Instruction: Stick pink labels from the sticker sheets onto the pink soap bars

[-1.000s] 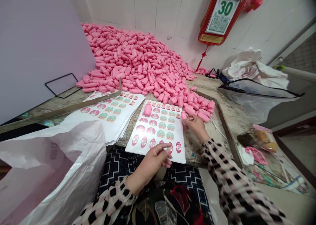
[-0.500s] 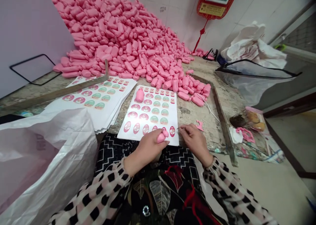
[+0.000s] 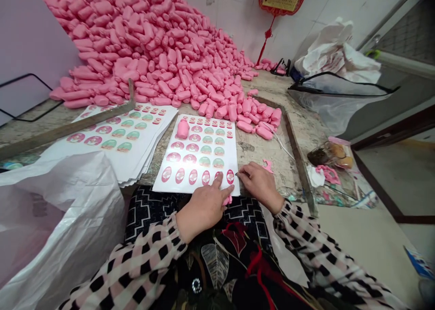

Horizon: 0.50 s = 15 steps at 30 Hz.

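Observation:
A sheet of stickers [image 3: 170, 183] lies flat at the table's front edge, with pink and green labels in rows. My left hand [image 3: 207, 201] keeps a small pink bottle [image 3: 227, 201] under its palm, mostly hidden. Its index finger and thumb stretch onto the sheet near the bottom row. At the right edge my right hand [image 3: 256, 183] pinches a thin, dark pointed tool [image 3: 237, 174], its tip close to the last oval sticker [image 3: 230, 177]. Another pink bottle [image 3: 182, 128] rests on the sheet's top left corner.
A large heap of pink bottles [image 3: 146, 42] fills the back of the table. Left of the sheet is a stack of sticker sheets [image 3: 136, 160] under a wooden strip [image 3: 68, 131]. A white sack [image 3: 95, 201] stands front left. Wooden edging [image 3: 295, 151] runs along the right.
My left hand has turned palm down, tucking the bottle beneath it and laying its fingers on the sheet. My right hand's tool remains beside the last oval sticker. The camera view has shifted.

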### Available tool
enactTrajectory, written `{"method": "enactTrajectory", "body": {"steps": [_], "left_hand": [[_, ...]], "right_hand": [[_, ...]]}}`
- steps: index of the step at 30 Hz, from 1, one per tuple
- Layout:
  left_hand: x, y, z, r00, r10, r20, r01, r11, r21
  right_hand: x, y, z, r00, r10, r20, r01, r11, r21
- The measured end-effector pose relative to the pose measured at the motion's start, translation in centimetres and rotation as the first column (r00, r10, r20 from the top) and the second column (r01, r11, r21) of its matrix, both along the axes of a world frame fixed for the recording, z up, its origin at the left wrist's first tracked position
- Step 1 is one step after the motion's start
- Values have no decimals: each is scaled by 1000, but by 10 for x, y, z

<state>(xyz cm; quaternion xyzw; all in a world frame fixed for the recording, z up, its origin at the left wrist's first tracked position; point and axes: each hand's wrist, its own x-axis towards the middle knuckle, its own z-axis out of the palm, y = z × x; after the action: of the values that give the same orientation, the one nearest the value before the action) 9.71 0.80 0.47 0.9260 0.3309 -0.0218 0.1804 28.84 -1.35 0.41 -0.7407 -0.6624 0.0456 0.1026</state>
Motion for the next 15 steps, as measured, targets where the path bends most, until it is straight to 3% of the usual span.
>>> {"method": "enactTrajectory", "body": {"steps": [8, 15], "left_hand": [[3, -2, -2, 1000, 13, -18, -13, 1000, 5], [9, -6, -3, 999, 47, -28, -46, 999, 20]], "right_hand": [[8, 3, -7, 980, 6, -196, -19, 998, -64], [-1, -5, -18, 941, -117, -318, 113, 993, -31]]}}
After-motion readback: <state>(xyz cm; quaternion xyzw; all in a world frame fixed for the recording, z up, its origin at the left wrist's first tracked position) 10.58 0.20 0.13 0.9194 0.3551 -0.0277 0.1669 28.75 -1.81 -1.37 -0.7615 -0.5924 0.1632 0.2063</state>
